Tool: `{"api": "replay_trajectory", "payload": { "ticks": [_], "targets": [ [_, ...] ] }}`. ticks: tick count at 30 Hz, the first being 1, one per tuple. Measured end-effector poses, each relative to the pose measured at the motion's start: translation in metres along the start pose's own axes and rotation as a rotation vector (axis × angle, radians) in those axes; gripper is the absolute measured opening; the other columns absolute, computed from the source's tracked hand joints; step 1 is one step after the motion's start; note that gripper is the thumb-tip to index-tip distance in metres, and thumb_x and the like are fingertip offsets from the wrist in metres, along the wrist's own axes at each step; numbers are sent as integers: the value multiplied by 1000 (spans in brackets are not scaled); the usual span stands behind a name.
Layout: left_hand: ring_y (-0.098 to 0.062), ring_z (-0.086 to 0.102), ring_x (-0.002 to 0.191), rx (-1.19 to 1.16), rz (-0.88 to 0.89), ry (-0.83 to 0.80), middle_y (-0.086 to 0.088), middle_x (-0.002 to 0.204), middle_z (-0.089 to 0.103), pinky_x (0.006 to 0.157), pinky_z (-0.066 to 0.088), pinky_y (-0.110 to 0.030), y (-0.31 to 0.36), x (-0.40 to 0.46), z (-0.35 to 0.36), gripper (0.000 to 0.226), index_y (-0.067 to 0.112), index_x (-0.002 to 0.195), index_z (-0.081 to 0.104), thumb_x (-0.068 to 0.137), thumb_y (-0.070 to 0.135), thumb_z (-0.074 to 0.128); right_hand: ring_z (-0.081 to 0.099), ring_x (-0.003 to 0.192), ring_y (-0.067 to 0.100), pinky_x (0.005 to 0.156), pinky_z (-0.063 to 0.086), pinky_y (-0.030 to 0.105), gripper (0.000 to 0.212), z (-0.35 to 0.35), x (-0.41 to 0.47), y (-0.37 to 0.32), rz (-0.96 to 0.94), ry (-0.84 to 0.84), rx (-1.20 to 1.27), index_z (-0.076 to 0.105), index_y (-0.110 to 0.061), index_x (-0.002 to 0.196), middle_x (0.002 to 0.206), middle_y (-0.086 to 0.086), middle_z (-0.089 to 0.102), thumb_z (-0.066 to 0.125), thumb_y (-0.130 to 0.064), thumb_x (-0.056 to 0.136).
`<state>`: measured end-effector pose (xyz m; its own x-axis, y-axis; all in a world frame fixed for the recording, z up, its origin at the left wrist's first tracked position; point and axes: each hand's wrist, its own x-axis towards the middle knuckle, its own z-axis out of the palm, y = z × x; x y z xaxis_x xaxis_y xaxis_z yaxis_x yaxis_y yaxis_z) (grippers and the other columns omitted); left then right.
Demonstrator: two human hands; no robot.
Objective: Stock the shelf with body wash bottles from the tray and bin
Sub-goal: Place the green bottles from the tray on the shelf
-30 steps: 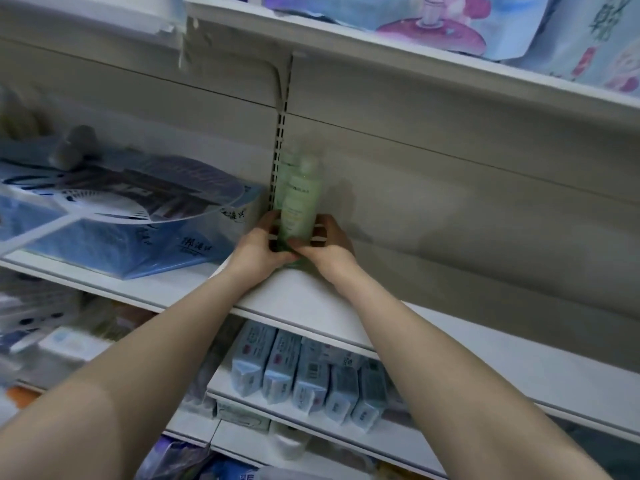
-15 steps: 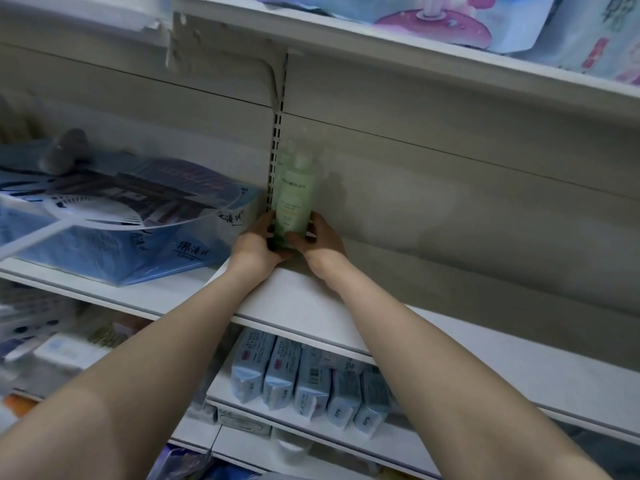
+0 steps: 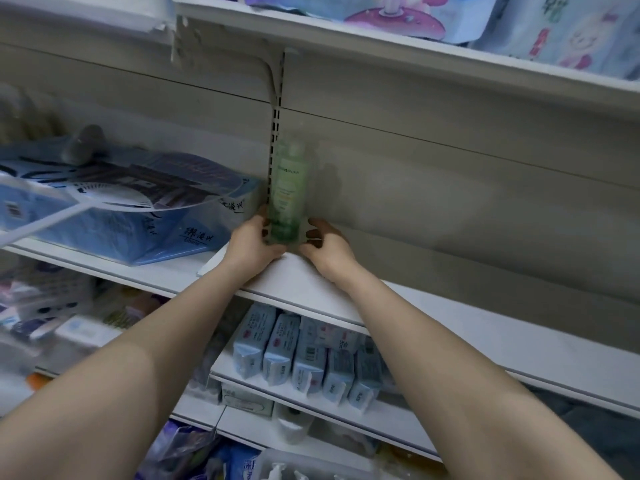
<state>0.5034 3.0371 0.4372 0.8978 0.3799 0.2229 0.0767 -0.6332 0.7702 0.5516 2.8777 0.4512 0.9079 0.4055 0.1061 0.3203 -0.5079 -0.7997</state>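
A tall green body wash bottle (image 3: 288, 188) stands upright at the back left corner of the white shelf (image 3: 485, 327), against the slotted upright. My left hand (image 3: 250, 242) grips the bottle's base from the left. My right hand (image 3: 327, 244) curls around the base from the right, fingertips touching it. At the bottom edge, a clear tray (image 3: 298, 469) with pump bottles is partly in view. The bin is out of sight.
Blue tissue packs (image 3: 145, 230) and a printed fan (image 3: 131, 181) lie on the neighbouring shelf at left. Several blue-white packets (image 3: 311, 355) fill the shelf below. Patterned packs (image 3: 519, 26) sit on the top shelf. The white shelf stretches bare to the right.
Both hands stayed at the bottle's base while it settled upright against the back panel. The view shifted slightly as my head moved.
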Motion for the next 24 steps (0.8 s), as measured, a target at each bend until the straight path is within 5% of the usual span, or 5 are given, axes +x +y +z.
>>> {"api": "replay_trajectory", "payload": {
  "ticks": [6,10,18,24],
  "targets": [
    [-15,63,103,-255,17,38,0,116,63,89,48,-26,29,-55,0,70,15,140,47,78,11,79,64,95,20,95,54,35,51,-20,-43,9,-43,35,19,51,-16,140,111,5,65,62,-9,91],
    [-12,65,101,-318,39,33,0,114,65,94,53,-33,54,-96,8,62,18,135,53,79,12,78,58,80,13,93,56,45,46,-39,-80,21,-75,43,114,57,-15,133,92,-4,61,63,-2,89],
    [-14,65,98,-391,37,60,0,103,66,91,55,-35,69,-186,44,47,18,121,62,78,7,78,62,74,11,83,56,33,30,-61,-159,46,-176,4,193,66,-26,105,89,-2,69,68,-3,86],
    [-13,66,96,-356,-59,29,-4,106,68,90,54,-28,33,-240,80,46,15,120,63,77,5,78,66,85,14,77,58,26,25,-30,-211,98,-91,-79,209,65,-17,106,94,5,69,68,0,88]
  ]
}}
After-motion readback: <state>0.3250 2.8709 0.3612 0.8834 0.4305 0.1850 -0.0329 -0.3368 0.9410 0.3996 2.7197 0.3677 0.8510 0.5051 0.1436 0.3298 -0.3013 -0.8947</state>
